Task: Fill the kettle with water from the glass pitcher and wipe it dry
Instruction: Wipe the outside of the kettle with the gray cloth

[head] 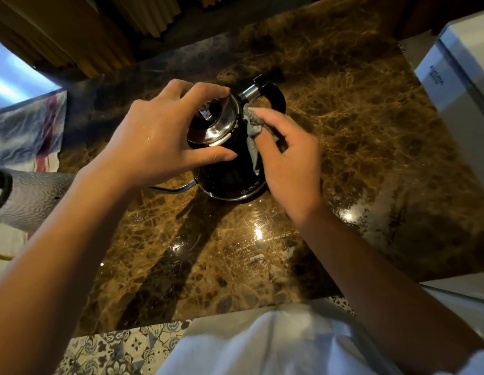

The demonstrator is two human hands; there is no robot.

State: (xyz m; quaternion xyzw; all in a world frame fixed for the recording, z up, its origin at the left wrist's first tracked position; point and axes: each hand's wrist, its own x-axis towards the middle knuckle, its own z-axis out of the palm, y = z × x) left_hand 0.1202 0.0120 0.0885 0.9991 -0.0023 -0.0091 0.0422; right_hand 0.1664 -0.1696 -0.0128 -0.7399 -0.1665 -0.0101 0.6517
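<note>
A black kettle with a shiny chrome lid and a black handle stands on the brown marble counter. My left hand grips the lid from above, fingers and thumb curled round its rim. My right hand holds a grey cloth and presses it against the kettle's right side, just below the handle. The kettle's thin spout pokes out to the left under my left wrist. No glass pitcher is in view.
A roll of paper towel lies at the left edge. A white box-like appliance stands at the right. Water spots glisten on the counter in front of the kettle. Patterned floor tiles show below the counter's front edge.
</note>
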